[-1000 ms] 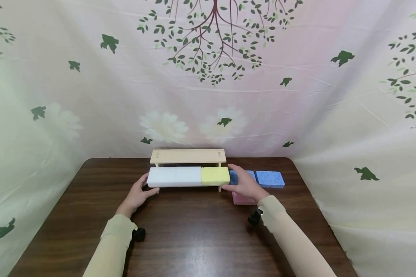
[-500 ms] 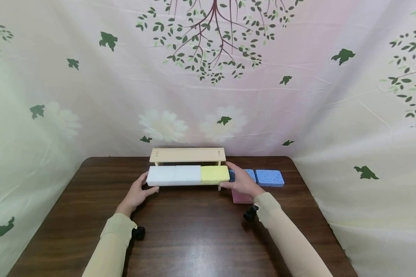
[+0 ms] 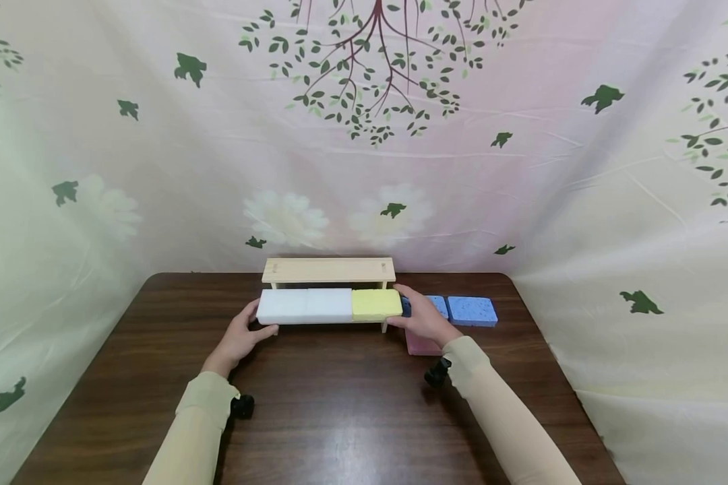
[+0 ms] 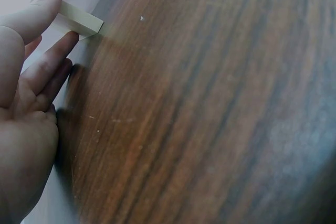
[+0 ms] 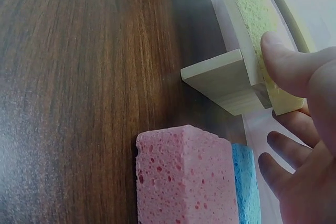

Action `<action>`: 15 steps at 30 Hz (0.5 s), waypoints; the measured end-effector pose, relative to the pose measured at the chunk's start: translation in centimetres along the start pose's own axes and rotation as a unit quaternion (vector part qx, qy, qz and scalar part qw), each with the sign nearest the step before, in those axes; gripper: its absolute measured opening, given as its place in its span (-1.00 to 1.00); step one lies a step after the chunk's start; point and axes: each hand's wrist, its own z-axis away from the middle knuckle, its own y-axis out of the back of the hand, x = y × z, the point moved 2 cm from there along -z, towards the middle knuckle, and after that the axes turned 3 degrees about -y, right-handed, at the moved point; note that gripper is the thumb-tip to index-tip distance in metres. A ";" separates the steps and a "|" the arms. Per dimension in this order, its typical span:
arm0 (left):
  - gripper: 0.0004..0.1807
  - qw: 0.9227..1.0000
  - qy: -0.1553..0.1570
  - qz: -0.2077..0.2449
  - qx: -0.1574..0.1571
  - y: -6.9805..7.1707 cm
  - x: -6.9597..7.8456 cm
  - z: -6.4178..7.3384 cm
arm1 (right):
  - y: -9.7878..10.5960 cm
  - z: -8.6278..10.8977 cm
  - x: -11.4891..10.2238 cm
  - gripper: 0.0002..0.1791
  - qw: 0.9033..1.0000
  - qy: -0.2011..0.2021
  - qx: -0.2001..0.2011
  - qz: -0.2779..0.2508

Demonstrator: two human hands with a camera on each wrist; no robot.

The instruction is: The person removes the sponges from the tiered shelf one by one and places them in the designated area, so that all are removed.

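Two white sponges and a yellow sponge form a row along the lower step of a small two-tier wooden rack. At the row's left end, my left hand has its thumb by the front corner and its fingers, fairly straight, along the side. My right hand pinches the right end of the yellow sponge; in the right wrist view its thumb lies on the sponge's front face, while the other fingers spread below. The left wrist view shows little of the white sponges.
Right of the rack, a pink sponge lies in front of blue ones, partly under my right hand. A blue sponge lies farther right. Patterned cloth hangs behind and beside the brown wooden table.
My right hand has shifted slightly left against the yellow sponge's end. The left hand stays at the row's left end, and the sponge row looks unchanged.
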 end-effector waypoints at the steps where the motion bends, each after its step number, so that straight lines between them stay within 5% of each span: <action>1: -0.01 1.000 0.000 -0.001 0.000 0.0 0.0 0.0 | 0.0 0.0 0.0 -0.02 1.000 -0.001 0.001 -0.002; 15: -0.02 1.000 -0.003 -0.009 -0.004 0.0 0.1 -0.1 | 0.0 0.7 -0.2 -0.08 1.000 -0.008 0.004 -0.022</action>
